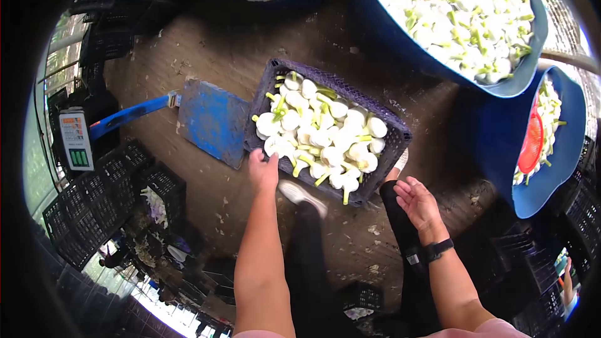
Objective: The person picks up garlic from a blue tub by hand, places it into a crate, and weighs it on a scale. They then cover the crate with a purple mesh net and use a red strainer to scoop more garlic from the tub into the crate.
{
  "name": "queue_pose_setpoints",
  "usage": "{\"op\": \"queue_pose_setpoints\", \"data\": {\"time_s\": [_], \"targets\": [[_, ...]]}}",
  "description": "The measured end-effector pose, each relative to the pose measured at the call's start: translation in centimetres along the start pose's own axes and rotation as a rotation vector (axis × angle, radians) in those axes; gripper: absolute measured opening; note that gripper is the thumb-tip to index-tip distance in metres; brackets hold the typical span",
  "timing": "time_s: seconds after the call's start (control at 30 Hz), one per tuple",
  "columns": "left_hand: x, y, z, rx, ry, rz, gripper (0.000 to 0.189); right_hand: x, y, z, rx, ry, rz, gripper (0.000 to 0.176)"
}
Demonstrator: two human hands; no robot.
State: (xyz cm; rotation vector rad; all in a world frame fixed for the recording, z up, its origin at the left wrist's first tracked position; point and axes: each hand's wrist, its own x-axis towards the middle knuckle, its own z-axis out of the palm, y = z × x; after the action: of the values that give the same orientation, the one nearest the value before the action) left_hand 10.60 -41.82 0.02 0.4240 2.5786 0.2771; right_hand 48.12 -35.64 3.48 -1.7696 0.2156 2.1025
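A dark plastic crate [391, 150] full of white garlic bulbs [322, 128] with green stem stubs lies in the middle of the view, set at a slant. My left hand [263, 169] is at the crate's near left corner, its thumb and fingers apart; whether it touches the rim is unclear. To the right of the crate's near right corner is my right hand [418, 200], palm up and empty, fingers spread and apart from the crate. A black band sits on the right wrist. The blue scale platform [215, 121] borders the crate's left side.
The scale's display [76, 139] stands at the left on a blue post. Large blue tubs of garlic [460, 19] fill the top and right; one tub [548, 181] holds a red basket [531, 143]. Black crates [87, 213] stack at lower left. A person's arm [568, 281] shows at far right.
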Motion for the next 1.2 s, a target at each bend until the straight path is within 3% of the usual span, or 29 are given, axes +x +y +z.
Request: {"op": "queue_pose_setpoints", "data": {"time_s": [0.17,0.2,0.3,0.33,0.37,0.47,0.5,0.57,0.63,0.7,0.73,0.77,0.83,0.97,1.03,1.2], "targets": [[4.6,0.4,4.3,0.337,-0.024,0.274,0.018,2.0,1.6,1.8,-0.014,-0.007,-0.013,0.025],[4.8,0.1,5.4,0.350,0.068,0.379,0.009,2.7,1.7,1.6,-0.018,-0.018,-0.044,0.025],[5.7,-1.5,5.7,0.042,0.099,0.338,0.006,4.3,2.6,1.5,-0.068,0.127,-0.186,0.026],[5.7,-1.6,4.9,-0.754,-0.219,-0.053,0.005,5.1,2.9,0.8,-0.113,0.220,-0.264,0.026],[4.0,-0.4,2.9,-0.717,-0.441,0.026,0.005,6.2,3.4,1.1,-0.150,0.304,-0.352,0.026],[5.7,1.6,-0.2,-0.408,-0.412,0.340,0.015,8.1,4.8,2.5,-0.269,0.485,-0.341,0.022],[6.1,1.8,-1.0,-0.311,-0.403,0.434,0.019,8.5,5.3,2.5,-0.289,0.404,-0.342,0.020],[11.6,3.2,-1.9,-0.333,0.018,0.458,0.030,10.3,7.1,3.1,-0.336,0.223,-0.340,0.018],[17.8,1.0,0.5,-0.107,0.014,0.408,0.034,12.8,8.9,2.0,-0.229,0.251,-0.446,0.014],[18.1,2.4,1.6,0.041,-0.281,0.331,0.038,13.7,9.8,1.5,-0.211,0.299,-0.489,0.012],[18.4,2.3,2.6,0.040,-0.277,0.382,0.040,14.2,10.1,1.0,-0.188,0.347,-0.483,0.010],[18.6,2.5,3.0,0.081,-0.321,0.304,0.036,14.5,10.6,1.0,-0.195,0.371,-0.539,0.010],[15.8,3.5,2.8,0.159,-0.179,0.441,0.036,14.3,10.4,2.0,-0.144,0.442,-0.576,0.011],[16.5,3.8,1.8,0.130,-0.289,0.324,0.030,13.4,9.0,1.8,-0.176,0.322,-0.505,0.012],[16.4,2.7,0.8,0.089,-0.251,0.336,0.026,12.8,8.0,2.7,-0.167,0.358,-0.557,0.012],[15.7,-0.8,-3.2,-0.080,-0.235,0.125,0.026,11.2,3.6,7.4,-0.246,0.460,-0.559,0.009]]}}
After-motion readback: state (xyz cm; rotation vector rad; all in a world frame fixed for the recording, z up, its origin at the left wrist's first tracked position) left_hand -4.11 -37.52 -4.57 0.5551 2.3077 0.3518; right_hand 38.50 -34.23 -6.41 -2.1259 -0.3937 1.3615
